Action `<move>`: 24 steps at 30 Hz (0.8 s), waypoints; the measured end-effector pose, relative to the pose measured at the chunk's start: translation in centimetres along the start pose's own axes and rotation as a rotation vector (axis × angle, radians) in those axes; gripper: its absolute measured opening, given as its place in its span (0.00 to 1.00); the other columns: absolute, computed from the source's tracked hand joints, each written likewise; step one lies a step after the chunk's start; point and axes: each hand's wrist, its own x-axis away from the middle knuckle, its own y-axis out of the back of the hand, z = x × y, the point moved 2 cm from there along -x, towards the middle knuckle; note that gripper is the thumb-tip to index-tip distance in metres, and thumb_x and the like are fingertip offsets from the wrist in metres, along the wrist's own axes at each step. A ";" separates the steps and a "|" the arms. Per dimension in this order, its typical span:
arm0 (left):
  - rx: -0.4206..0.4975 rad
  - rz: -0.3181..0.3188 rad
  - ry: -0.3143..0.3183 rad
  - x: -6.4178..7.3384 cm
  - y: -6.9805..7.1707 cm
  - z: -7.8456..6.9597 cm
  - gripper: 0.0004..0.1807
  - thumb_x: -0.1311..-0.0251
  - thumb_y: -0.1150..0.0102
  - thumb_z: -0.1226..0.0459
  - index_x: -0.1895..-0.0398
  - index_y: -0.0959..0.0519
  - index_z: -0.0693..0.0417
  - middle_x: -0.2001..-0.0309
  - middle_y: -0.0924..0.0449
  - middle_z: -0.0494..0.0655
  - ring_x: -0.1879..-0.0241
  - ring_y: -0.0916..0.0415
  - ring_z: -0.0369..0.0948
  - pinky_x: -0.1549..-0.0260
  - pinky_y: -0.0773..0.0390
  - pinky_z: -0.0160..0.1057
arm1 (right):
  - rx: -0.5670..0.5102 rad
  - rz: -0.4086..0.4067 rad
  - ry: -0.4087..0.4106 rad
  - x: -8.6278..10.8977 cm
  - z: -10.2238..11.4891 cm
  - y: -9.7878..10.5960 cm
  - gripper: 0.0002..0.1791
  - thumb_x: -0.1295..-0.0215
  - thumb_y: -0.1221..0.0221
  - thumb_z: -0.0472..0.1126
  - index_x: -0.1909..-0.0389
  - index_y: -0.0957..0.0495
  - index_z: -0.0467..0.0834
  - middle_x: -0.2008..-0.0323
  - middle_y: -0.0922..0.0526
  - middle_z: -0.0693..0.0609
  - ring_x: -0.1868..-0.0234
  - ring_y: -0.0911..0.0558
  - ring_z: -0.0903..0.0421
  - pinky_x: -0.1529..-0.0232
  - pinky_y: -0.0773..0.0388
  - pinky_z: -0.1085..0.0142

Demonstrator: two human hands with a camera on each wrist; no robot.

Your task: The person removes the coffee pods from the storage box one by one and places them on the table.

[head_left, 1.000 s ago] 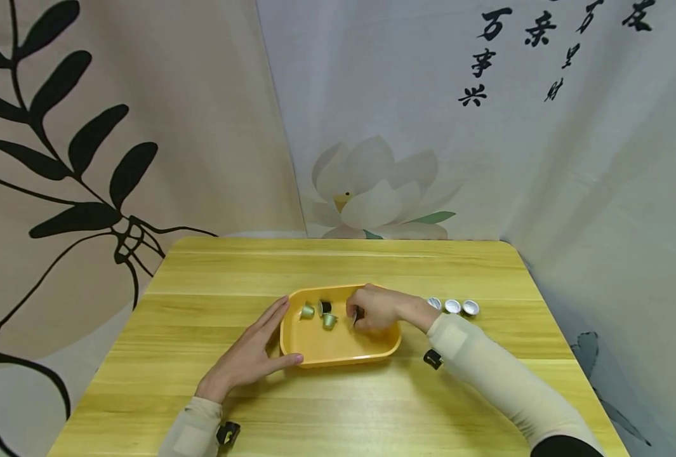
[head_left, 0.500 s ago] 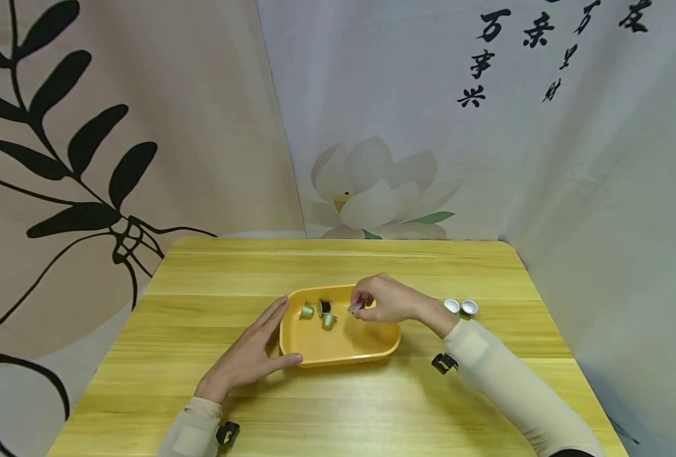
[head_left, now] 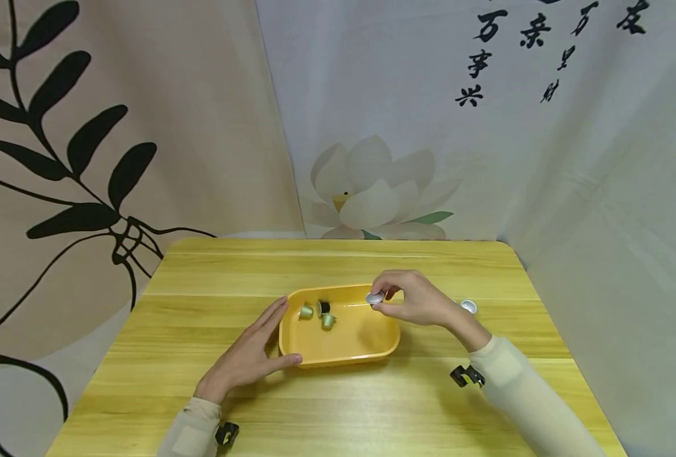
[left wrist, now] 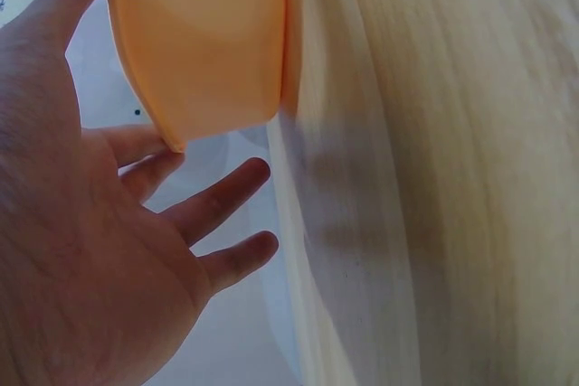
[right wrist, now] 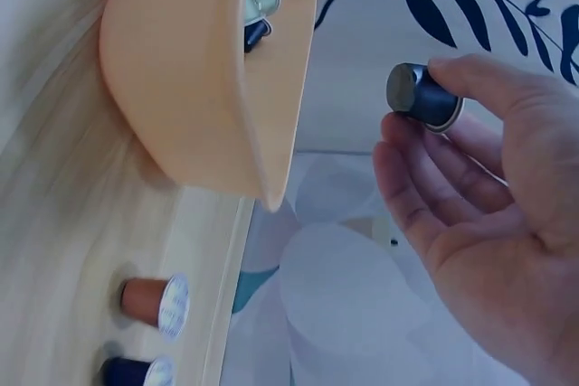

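Note:
My right hand pinches a dark coffee capsule between thumb and fingers, over the right end of the yellow tray. Its silver lid faces up in the head view. My left hand lies at the tray's left end, thumb and fingers spread fairly straight, touching the rim. In the left wrist view, fingertips meet the tray's corner while two other fingers stay off it. Inside the tray sit a green capsule, another green capsule and a black capsule.
Right of the tray, capsules stand lid up on the wooden table; one silver-lidded capsule shows past my right wrist. The right wrist view shows a brown capsule and a dark blue capsule. A printed curtain hangs behind the table.
My right hand has lifted the dark capsule from inside the tray and carried it up and to the right. The left hand and the other capsules have stayed put.

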 end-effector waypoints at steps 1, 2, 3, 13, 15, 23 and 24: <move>-0.001 -0.001 -0.001 0.0 0.0 0.0 0.66 0.31 0.27 0.33 0.04 0.53 0.51 0.04 0.59 0.45 0.09 0.46 0.61 0.17 0.30 0.70 | 0.000 -0.017 -0.009 0.4 -0.1 0.2 0.08 0.29 0.25 0.36 0.52 0.10 0.47 0.55 0.07 0.56 0.57 0.11 0.62 0.49 0.06 0.54; -0.003 -0.001 -0.001 0.0 0.0 0.0 0.66 0.31 0.27 0.33 0.04 0.53 0.51 0.04 0.59 0.46 0.09 0.46 0.61 0.17 0.30 0.70 | 0.003 -0.034 -0.015 0.7 -0.3 0.3 0.09 0.29 0.25 0.35 0.52 0.10 0.47 0.55 0.07 0.56 0.56 0.11 0.62 0.49 0.06 0.55; -0.005 -0.001 -0.002 0.0 0.0 0.1 0.66 0.31 0.27 0.33 0.04 0.53 0.51 0.04 0.58 0.46 0.09 0.46 0.61 0.17 0.30 0.70 | 0.001 -0.049 -0.023 1.1 -0.4 0.4 0.09 0.29 0.24 0.35 0.51 0.10 0.46 0.55 0.07 0.56 0.56 0.11 0.61 0.49 0.06 0.54; -0.014 -0.003 -0.003 -0.1 0.0 0.2 0.66 0.31 0.27 0.34 0.04 0.54 0.50 0.04 0.59 0.46 0.09 0.46 0.61 0.17 0.31 0.70 | 0.025 -0.191 -0.056 4.1 -2.1 1.2 0.15 0.31 0.23 0.33 0.46 0.10 0.43 0.53 0.08 0.52 0.55 0.11 0.58 0.49 0.05 0.54; -0.016 -0.003 -0.003 -0.1 -0.1 0.2 0.66 0.31 0.26 0.34 0.04 0.54 0.50 0.04 0.59 0.46 0.09 0.47 0.61 0.17 0.31 0.70 | 0.031 -0.213 -0.056 4.6 -2.4 1.2 0.16 0.31 0.23 0.32 0.45 0.10 0.42 0.52 0.08 0.51 0.55 0.11 0.58 0.48 0.05 0.53; -0.013 -0.005 -0.001 -0.1 -0.2 0.4 0.66 0.31 0.27 0.33 0.04 0.55 0.49 0.04 0.60 0.44 0.09 0.47 0.61 0.16 0.32 0.70 | 0.035 -0.250 -0.100 6.1 -2.8 1.1 0.17 0.35 0.20 0.30 0.48 0.10 0.43 0.53 0.10 0.52 0.55 0.11 0.59 0.49 0.05 0.54; -0.013 -0.005 -0.001 -0.1 -0.2 0.4 0.66 0.31 0.27 0.33 0.04 0.55 0.49 0.04 0.60 0.44 0.09 0.47 0.61 0.16 0.32 0.70 | 0.033 -0.247 -0.110 6.2 -2.8 1.0 0.17 0.35 0.20 0.30 0.48 0.11 0.44 0.53 0.11 0.52 0.55 0.11 0.60 0.49 0.05 0.55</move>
